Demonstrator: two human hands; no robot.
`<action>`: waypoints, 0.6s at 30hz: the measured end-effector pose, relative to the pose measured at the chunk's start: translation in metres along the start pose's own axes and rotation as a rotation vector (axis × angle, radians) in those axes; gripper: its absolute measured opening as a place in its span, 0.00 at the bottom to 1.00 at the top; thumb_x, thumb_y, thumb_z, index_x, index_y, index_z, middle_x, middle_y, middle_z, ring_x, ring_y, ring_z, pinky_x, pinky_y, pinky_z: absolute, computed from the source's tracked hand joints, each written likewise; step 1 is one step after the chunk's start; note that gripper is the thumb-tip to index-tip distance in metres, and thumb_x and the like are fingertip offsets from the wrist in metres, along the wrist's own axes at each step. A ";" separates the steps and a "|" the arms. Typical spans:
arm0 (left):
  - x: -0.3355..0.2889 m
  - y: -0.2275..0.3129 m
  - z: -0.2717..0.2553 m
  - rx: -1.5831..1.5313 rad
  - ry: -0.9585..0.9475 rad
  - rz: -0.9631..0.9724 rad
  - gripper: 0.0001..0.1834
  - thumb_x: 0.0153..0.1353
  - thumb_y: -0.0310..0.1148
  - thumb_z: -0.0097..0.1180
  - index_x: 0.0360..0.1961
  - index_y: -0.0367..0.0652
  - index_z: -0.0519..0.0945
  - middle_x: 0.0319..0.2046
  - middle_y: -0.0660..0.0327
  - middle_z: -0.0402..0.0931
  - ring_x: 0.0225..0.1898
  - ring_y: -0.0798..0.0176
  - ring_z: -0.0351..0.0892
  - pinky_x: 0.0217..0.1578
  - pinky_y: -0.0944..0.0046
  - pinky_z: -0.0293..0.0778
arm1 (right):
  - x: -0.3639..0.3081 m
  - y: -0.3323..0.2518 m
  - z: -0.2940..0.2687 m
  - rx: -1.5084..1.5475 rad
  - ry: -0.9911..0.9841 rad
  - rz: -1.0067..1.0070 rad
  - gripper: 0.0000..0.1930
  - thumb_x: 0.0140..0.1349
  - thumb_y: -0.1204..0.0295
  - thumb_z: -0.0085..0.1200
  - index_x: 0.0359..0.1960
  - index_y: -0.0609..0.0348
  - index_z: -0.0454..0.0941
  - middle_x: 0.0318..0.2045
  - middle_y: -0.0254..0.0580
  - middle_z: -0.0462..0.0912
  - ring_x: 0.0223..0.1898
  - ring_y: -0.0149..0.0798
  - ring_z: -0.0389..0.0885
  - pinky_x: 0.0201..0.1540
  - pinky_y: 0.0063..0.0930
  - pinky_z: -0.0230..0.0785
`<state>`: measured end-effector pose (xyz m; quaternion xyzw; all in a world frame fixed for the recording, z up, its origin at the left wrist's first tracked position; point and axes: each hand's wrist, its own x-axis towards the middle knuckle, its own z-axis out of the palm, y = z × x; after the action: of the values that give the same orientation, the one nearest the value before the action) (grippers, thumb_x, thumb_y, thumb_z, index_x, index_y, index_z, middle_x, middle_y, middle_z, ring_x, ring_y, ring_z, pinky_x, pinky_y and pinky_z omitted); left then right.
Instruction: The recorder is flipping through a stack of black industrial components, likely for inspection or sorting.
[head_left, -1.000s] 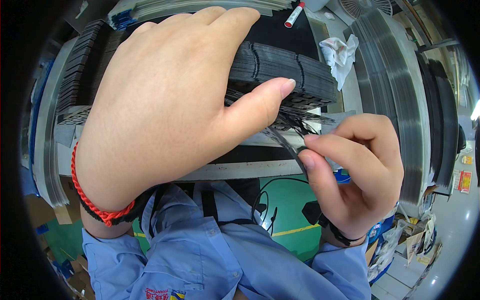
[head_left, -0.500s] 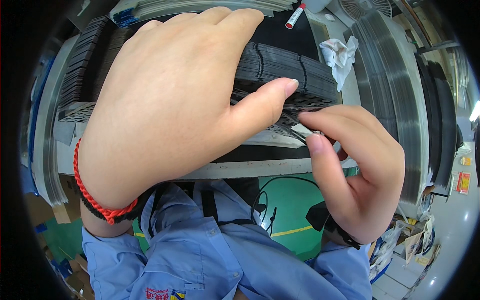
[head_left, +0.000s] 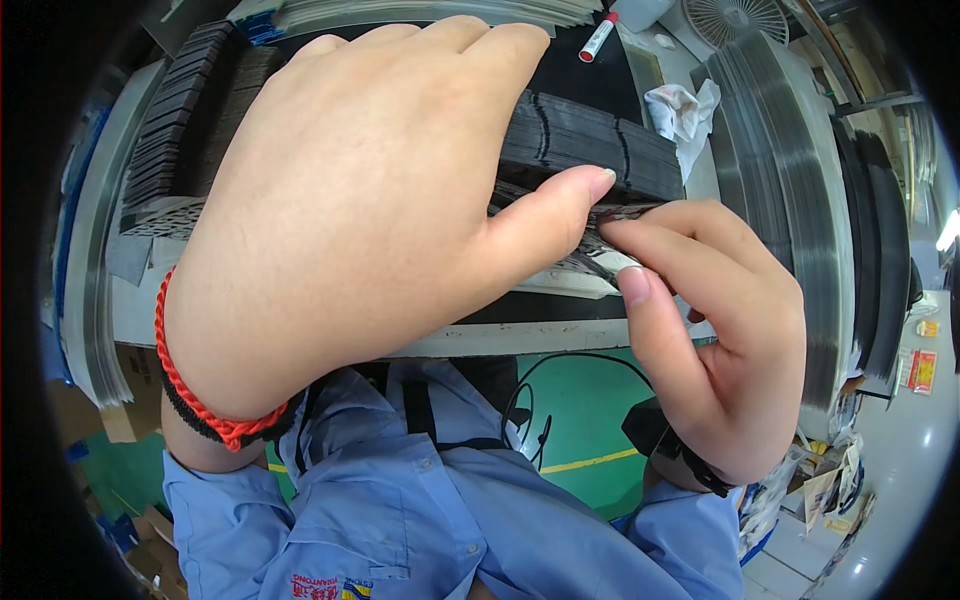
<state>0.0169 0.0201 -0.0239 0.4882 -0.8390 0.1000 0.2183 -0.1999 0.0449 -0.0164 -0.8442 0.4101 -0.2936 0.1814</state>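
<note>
My left hand (head_left: pixel 370 190) spreads over a stack of thin black sheets (head_left: pixel 590 140), palm down with the thumb stretched out to the right. It hides the left part of the stack, and what its fingertips touch is out of sight. At the stack's near right edge, my right hand (head_left: pixel 720 310) is closed in a pinch, thumb and forefinger at the ends of a few thin sheets with a cut-out pattern (head_left: pixel 594 258). How many sheets lie between the fingers is too small to tell. A red and black cord bracelet circles my left wrist.
Another row of black sheets (head_left: pixel 180 110) stands at the left. Tall stacks of clear-edged sheets (head_left: pixel 775 190) flank the right side. A red-capped marker (head_left: pixel 598 38), a crumpled white cloth (head_left: pixel 683 112) and a small fan (head_left: pixel 735 20) are at the back. The pale bench edge (head_left: pixel 520 336) runs nearest me.
The bench and stack sit slightly farther right in view, and my left hand has shifted right with them. My right hand stays pinched at the sheet edges, with the forefinger and thumb barely moved.
</note>
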 end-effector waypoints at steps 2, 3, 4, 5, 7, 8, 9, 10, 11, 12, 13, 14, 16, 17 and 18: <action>0.004 0.002 0.000 0.010 0.008 0.011 0.32 0.60 0.45 0.64 0.61 0.37 0.77 0.48 0.50 0.82 0.48 0.47 0.80 0.49 0.53 0.72 | -0.001 -0.005 -0.004 -0.010 -0.017 0.052 0.09 0.60 0.82 0.58 0.42 0.69 0.85 0.35 0.45 0.84 0.31 0.33 0.78 0.32 0.24 0.66; 0.005 0.003 0.001 0.005 0.010 0.016 0.32 0.60 0.46 0.64 0.61 0.37 0.77 0.47 0.50 0.82 0.48 0.48 0.80 0.49 0.53 0.72 | -0.001 -0.006 -0.006 -0.018 -0.023 0.073 0.09 0.60 0.82 0.58 0.42 0.69 0.85 0.34 0.45 0.84 0.30 0.33 0.78 0.32 0.24 0.66; 0.004 0.002 0.000 -0.002 0.010 0.017 0.32 0.60 0.46 0.64 0.61 0.37 0.77 0.47 0.50 0.82 0.48 0.48 0.80 0.48 0.53 0.72 | -0.001 -0.007 -0.007 -0.020 -0.032 0.086 0.09 0.60 0.83 0.58 0.42 0.69 0.85 0.34 0.45 0.84 0.30 0.34 0.78 0.32 0.24 0.67; 0.004 0.002 0.000 -0.010 0.009 0.018 0.32 0.60 0.46 0.64 0.61 0.37 0.77 0.47 0.50 0.82 0.48 0.48 0.80 0.48 0.53 0.72 | -0.001 -0.007 -0.007 -0.027 -0.034 0.080 0.09 0.60 0.83 0.58 0.41 0.69 0.85 0.33 0.45 0.84 0.30 0.34 0.78 0.32 0.24 0.67; 0.001 -0.001 0.001 -0.035 0.003 0.017 0.32 0.60 0.46 0.64 0.61 0.37 0.77 0.47 0.50 0.82 0.47 0.48 0.80 0.48 0.53 0.72 | 0.000 -0.006 -0.005 -0.038 -0.020 0.051 0.08 0.59 0.83 0.58 0.40 0.69 0.84 0.32 0.45 0.83 0.29 0.34 0.78 0.32 0.25 0.67; 0.000 -0.002 0.002 -0.041 -0.001 0.014 0.32 0.60 0.46 0.64 0.61 0.37 0.77 0.47 0.51 0.82 0.47 0.48 0.80 0.48 0.53 0.71 | 0.000 -0.004 -0.002 -0.041 -0.003 0.029 0.08 0.59 0.83 0.58 0.39 0.69 0.84 0.32 0.45 0.83 0.29 0.34 0.78 0.32 0.25 0.67; -0.001 -0.002 0.001 -0.039 -0.005 0.009 0.32 0.60 0.46 0.64 0.61 0.37 0.77 0.47 0.51 0.82 0.47 0.48 0.80 0.48 0.53 0.71 | 0.000 -0.004 0.000 -0.043 0.007 0.017 0.07 0.58 0.84 0.58 0.38 0.69 0.84 0.31 0.45 0.83 0.29 0.34 0.78 0.31 0.25 0.66; -0.001 -0.002 0.002 -0.043 -0.004 0.011 0.32 0.60 0.46 0.64 0.61 0.37 0.77 0.47 0.51 0.82 0.47 0.48 0.81 0.48 0.53 0.71 | 0.000 -0.004 0.000 -0.050 0.021 0.011 0.07 0.57 0.84 0.58 0.38 0.69 0.84 0.30 0.45 0.83 0.28 0.34 0.78 0.31 0.25 0.66; -0.001 -0.002 0.002 -0.047 -0.003 0.013 0.32 0.60 0.46 0.64 0.61 0.37 0.77 0.47 0.51 0.82 0.47 0.48 0.81 0.47 0.53 0.71 | -0.001 -0.005 0.000 -0.056 0.029 0.015 0.07 0.57 0.84 0.58 0.37 0.69 0.84 0.30 0.45 0.83 0.28 0.34 0.77 0.31 0.25 0.65; 0.000 -0.002 0.003 -0.051 0.001 0.014 0.32 0.60 0.46 0.64 0.61 0.37 0.77 0.47 0.51 0.82 0.47 0.48 0.81 0.47 0.53 0.71 | -0.001 -0.006 0.000 -0.050 0.031 0.025 0.07 0.56 0.84 0.58 0.36 0.69 0.84 0.29 0.45 0.82 0.28 0.34 0.77 0.30 0.25 0.65; 0.000 -0.001 0.002 -0.041 0.003 0.013 0.32 0.60 0.46 0.64 0.61 0.37 0.77 0.47 0.51 0.82 0.47 0.48 0.81 0.47 0.53 0.71 | 0.000 -0.006 0.000 -0.041 0.031 0.032 0.07 0.55 0.84 0.58 0.36 0.69 0.83 0.29 0.44 0.82 0.28 0.34 0.77 0.30 0.25 0.64; 0.000 -0.001 0.001 -0.031 0.005 0.010 0.32 0.60 0.46 0.64 0.61 0.37 0.77 0.47 0.51 0.82 0.47 0.48 0.81 0.47 0.53 0.71 | 0.001 -0.008 0.000 -0.021 0.026 0.046 0.07 0.55 0.84 0.58 0.35 0.68 0.83 0.29 0.44 0.82 0.28 0.33 0.77 0.30 0.25 0.64; 0.001 0.000 -0.001 -0.012 0.009 0.012 0.32 0.59 0.46 0.64 0.61 0.37 0.77 0.47 0.51 0.82 0.47 0.48 0.81 0.47 0.53 0.71 | 0.002 -0.010 -0.002 0.010 0.019 0.072 0.07 0.53 0.84 0.59 0.34 0.68 0.83 0.28 0.42 0.82 0.27 0.32 0.76 0.30 0.24 0.63; 0.002 0.001 -0.001 -0.014 0.010 0.016 0.32 0.59 0.46 0.64 0.61 0.37 0.77 0.47 0.51 0.82 0.47 0.48 0.81 0.47 0.53 0.71 | 0.002 -0.010 -0.004 0.020 0.018 0.086 0.07 0.52 0.84 0.59 0.34 0.68 0.83 0.28 0.41 0.82 0.27 0.31 0.75 0.29 0.23 0.62; 0.002 -0.001 0.000 -0.035 0.009 0.021 0.32 0.59 0.46 0.64 0.61 0.37 0.77 0.47 0.50 0.82 0.47 0.48 0.81 0.47 0.53 0.72 | 0.002 -0.011 -0.005 0.031 0.027 0.104 0.06 0.52 0.84 0.59 0.33 0.67 0.83 0.28 0.40 0.81 0.27 0.30 0.74 0.29 0.23 0.61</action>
<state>0.0166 0.0184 -0.0230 0.4751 -0.8447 0.0895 0.2296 -0.1959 0.0495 -0.0064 -0.8150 0.4511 -0.3013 0.2038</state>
